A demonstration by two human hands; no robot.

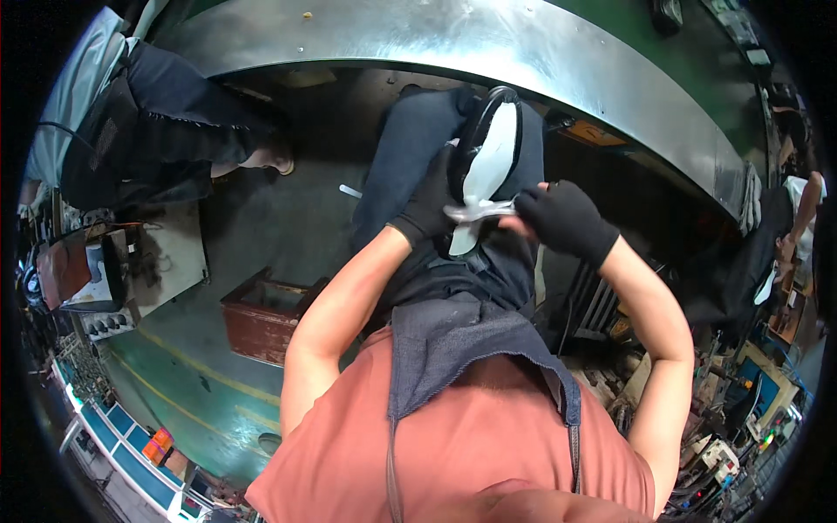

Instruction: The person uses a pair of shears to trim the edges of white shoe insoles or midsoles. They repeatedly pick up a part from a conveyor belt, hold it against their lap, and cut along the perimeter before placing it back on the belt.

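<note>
Across my lap lies a black shoe [495, 152], bottom up, with its toe pointing away from me and a long white area along its underside. My left hand [433, 196], in a dark fingerless glove, is closed round the shoe's left side. In my right hand [562, 218], gloved the same way, is a shiny metal hand tool [488, 209]; its exact kind is hard to make out. The tool's head rests over the narrow middle of the white underside, touching or just above it. A dark apron [471, 336] covers my lap.
A curved-looking metal bench [523, 44] runs ahead of my knees. To the left are a reddish-brown wooden box [261, 327] on the floor and a person in dark trousers [174, 113]. Another person in dark clothing [741, 261] sits at the right, near cluttered machinery [715, 453].
</note>
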